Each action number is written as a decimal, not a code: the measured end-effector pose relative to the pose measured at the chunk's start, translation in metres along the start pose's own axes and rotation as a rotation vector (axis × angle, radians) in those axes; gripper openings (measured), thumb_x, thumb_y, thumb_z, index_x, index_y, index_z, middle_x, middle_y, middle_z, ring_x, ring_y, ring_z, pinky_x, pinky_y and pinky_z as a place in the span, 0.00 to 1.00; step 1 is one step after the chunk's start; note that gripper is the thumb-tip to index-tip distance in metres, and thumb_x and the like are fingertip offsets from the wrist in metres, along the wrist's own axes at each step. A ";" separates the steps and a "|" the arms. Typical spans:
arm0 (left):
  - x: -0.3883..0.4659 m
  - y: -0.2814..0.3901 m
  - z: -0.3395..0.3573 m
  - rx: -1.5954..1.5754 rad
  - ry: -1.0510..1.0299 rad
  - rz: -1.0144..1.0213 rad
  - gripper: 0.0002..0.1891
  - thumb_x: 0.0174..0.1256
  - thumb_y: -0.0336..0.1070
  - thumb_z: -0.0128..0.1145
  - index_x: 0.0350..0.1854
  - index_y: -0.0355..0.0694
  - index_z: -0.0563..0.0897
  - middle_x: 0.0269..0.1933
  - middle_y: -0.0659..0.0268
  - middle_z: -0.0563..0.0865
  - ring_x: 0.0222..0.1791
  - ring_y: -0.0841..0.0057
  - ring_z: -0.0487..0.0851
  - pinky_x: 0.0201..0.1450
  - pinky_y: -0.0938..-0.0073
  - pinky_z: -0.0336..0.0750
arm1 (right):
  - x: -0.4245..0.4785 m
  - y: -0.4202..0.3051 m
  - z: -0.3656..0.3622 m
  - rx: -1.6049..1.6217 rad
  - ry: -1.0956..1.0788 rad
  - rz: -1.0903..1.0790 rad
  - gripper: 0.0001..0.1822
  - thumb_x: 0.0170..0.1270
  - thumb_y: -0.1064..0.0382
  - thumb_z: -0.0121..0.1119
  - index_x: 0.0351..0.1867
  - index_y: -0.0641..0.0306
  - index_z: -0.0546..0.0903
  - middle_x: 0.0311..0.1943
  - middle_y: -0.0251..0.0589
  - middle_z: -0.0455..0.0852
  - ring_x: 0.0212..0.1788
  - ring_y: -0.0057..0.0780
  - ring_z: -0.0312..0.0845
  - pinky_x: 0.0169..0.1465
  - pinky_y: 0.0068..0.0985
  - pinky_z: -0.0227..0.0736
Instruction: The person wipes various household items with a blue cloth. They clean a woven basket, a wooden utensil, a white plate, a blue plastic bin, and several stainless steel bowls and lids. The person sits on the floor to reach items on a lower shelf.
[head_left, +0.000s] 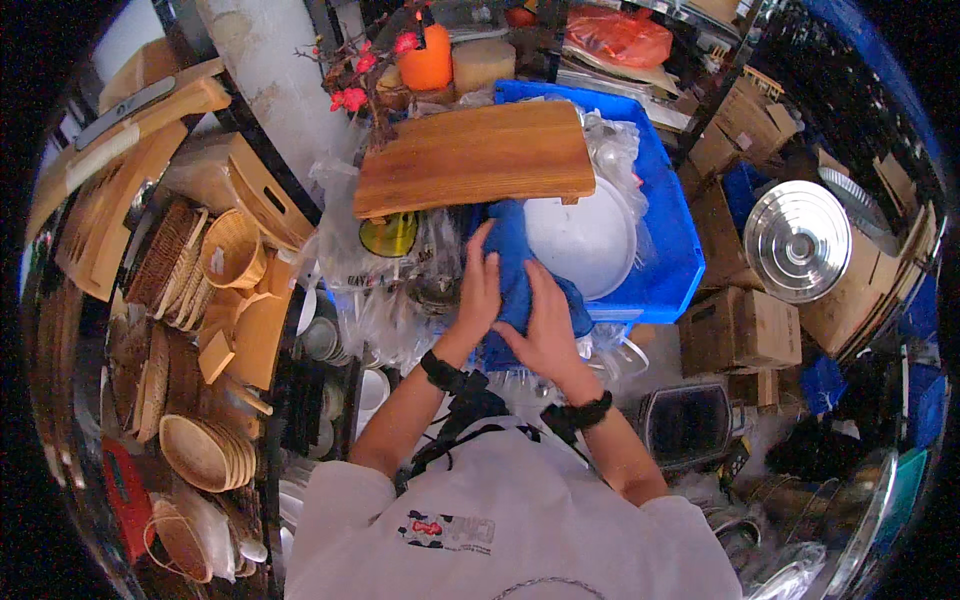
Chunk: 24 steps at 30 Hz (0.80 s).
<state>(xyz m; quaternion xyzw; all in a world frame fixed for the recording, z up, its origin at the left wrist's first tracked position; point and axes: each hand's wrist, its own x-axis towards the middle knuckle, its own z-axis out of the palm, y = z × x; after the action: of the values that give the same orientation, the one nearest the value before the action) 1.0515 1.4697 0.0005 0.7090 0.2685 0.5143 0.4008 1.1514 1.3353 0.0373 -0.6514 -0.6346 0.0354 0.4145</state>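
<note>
A blue cloth (514, 262) is bunched up between my two hands. My left hand (478, 289) grips it from the left side, and my right hand (546, 319) holds it from the right. Just beyond the cloth, a brown wooden board (476, 156) with short feet lies across the pile. A round white lid or plate (581, 236) is partly under the board, to the right of the cloth. Below the board's left end shows a yellow-green round dish (388, 234).
A blue plastic crate (664, 277) with plastic-wrapped goods stands at the right. Baskets (234, 249) and wooden bowls (201, 454) fill shelves at the left. Cardboard boxes (742, 330) and a shiny metal lid (799, 241) are at the right. Red-flowered twigs (349, 97) rise behind the board.
</note>
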 end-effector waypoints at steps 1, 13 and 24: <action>-0.002 -0.010 0.001 -0.043 0.046 -0.019 0.27 0.91 0.41 0.42 0.84 0.38 0.59 0.76 0.47 0.75 0.74 0.50 0.76 0.77 0.56 0.68 | 0.004 0.003 0.011 -0.062 -0.004 -0.024 0.52 0.58 0.51 0.80 0.79 0.68 0.64 0.77 0.66 0.68 0.75 0.64 0.67 0.76 0.51 0.67; -0.050 -0.045 0.004 -0.314 -0.159 -0.239 0.33 0.92 0.53 0.38 0.85 0.34 0.61 0.81 0.48 0.70 0.80 0.57 0.69 0.83 0.59 0.62 | 0.023 0.016 0.022 -0.031 0.046 0.358 0.41 0.74 0.48 0.65 0.79 0.68 0.63 0.44 0.66 0.90 0.40 0.64 0.89 0.42 0.52 0.83; -0.032 -0.053 0.021 0.080 -0.116 -0.198 0.32 0.89 0.45 0.46 0.86 0.37 0.58 0.82 0.46 0.67 0.80 0.54 0.69 0.83 0.56 0.60 | -0.037 0.040 0.004 -0.222 0.007 -0.156 0.46 0.51 0.53 0.81 0.75 0.54 0.75 0.59 0.51 0.81 0.64 0.55 0.77 0.68 0.50 0.72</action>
<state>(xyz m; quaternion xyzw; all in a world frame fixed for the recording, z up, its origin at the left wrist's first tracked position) 1.0625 1.4664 -0.0641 0.7229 0.3341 0.4192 0.4359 1.1739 1.3115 -0.0059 -0.6422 -0.6818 -0.0696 0.3435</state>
